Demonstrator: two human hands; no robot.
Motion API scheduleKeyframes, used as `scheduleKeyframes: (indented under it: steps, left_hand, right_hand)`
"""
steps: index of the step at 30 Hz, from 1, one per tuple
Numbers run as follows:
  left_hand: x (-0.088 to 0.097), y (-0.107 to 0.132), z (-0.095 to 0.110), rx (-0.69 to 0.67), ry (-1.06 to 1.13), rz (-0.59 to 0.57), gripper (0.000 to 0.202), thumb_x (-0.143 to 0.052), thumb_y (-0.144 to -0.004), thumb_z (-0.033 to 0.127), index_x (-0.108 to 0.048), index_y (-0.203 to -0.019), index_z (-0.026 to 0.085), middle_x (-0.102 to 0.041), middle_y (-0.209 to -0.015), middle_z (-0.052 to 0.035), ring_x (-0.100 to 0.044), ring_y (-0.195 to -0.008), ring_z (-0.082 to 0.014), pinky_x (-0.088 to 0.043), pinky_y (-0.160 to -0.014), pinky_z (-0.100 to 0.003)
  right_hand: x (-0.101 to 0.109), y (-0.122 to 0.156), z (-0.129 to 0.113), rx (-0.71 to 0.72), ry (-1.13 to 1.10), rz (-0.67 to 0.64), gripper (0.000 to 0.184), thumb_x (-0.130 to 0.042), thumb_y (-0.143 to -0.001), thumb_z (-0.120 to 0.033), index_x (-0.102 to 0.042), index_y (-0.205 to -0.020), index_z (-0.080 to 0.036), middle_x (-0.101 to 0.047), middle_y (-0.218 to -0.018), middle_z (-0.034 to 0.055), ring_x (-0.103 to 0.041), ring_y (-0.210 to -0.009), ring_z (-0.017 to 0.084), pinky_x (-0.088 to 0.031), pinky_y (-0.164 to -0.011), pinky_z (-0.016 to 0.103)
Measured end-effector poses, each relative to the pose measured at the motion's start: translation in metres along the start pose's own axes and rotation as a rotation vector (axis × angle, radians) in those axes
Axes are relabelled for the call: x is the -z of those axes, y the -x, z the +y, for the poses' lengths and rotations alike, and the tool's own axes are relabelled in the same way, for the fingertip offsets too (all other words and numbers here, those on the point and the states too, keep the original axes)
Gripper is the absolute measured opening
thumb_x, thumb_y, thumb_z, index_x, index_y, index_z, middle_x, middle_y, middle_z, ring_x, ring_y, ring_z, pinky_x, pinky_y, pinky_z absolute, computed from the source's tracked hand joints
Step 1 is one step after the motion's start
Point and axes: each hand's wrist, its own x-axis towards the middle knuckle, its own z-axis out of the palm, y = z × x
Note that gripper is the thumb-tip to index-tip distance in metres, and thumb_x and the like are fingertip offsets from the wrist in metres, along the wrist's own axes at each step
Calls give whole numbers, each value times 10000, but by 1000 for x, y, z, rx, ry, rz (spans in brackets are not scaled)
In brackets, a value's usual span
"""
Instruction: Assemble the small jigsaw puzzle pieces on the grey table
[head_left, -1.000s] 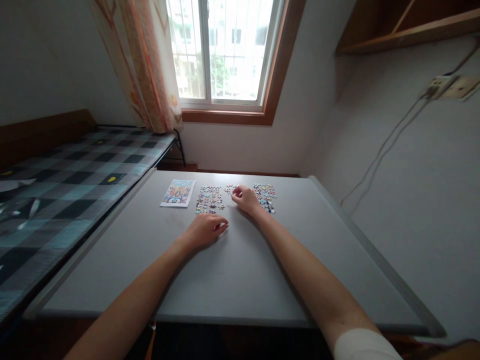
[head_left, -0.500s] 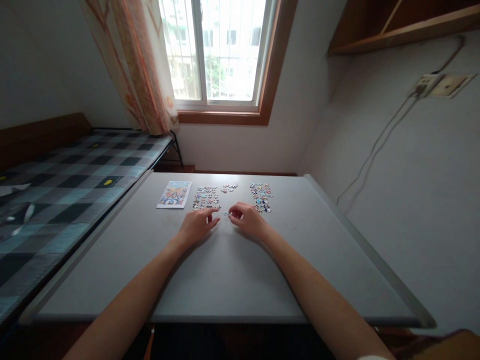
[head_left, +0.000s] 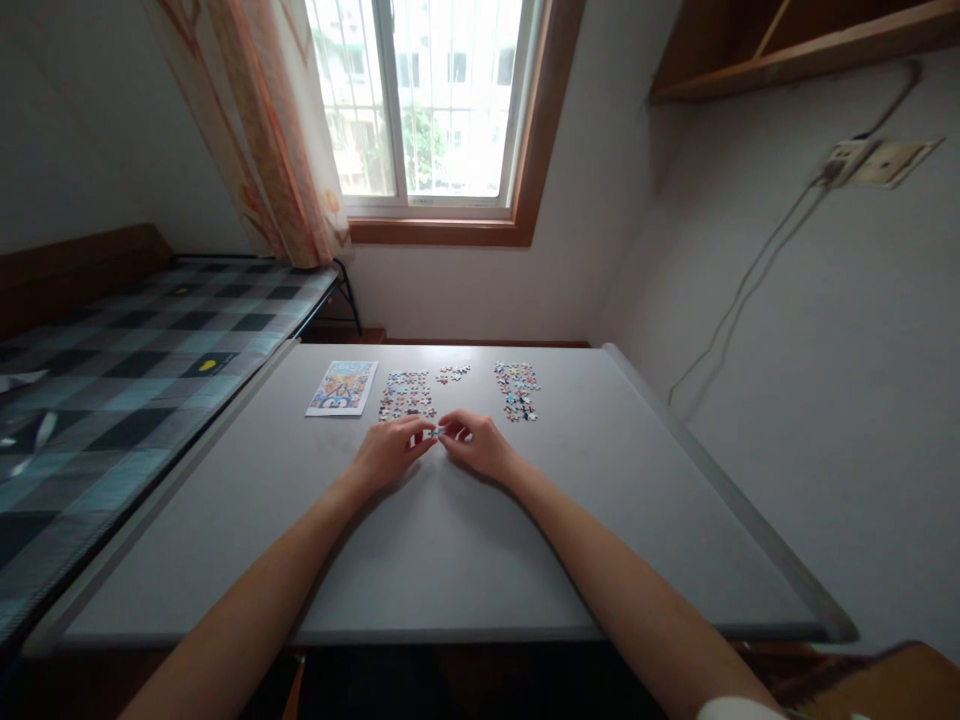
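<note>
On a grey table [head_left: 465,560], my left hand [head_left: 391,451] and my right hand [head_left: 475,446] meet fingertip to fingertip. Both pinch a small jigsaw piece [head_left: 434,433] held between them, just above the tabletop. Beyond the hands lie three groups of loose jigsaw pieces: a left patch [head_left: 406,394], a small middle cluster [head_left: 453,374] and a right patch [head_left: 515,390]. A colourful picture card [head_left: 342,387] lies flat to the left of the pieces.
A bed with a checked blue and black cover [head_left: 112,370] runs along the table's left edge. A window [head_left: 420,100] with a curtain [head_left: 255,130] is behind the table. A white wall with a cable and socket [head_left: 870,162] borders the right side.
My right hand drew back from the far pieces toward me with a small piece. My left hand moved right to meet it, and both now pinch the piece.
</note>
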Motion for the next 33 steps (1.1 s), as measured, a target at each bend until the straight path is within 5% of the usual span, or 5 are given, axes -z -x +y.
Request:
scheduleKeyframes:
  steps: [15, 33]
  left_hand:
    - [1, 1, 0, -11, 4, 49, 210, -558, -864, 381, -669, -942, 221, -642, -753, 11, -525, -577, -95, -382, -598, -220]
    - [0, 1, 1, -5, -7, 15, 317, -564, -839, 489, -655, -1013, 241, -647, -749, 20, -555, -579, -107, -388, -597, -233]
  right_hand:
    - [-5, -5, 7, -199, -457, 49, 225, -698, -683, -335, -666, -784, -137, -668, -657, 27, -618, -600, 132, -493, -587, 254]
    - [2, -6, 0, -183, -363, 45, 254, -656, -720, -343, -722, -851, -136, -706, -731, 51, -597, -614, 126, -482, -598, 249]
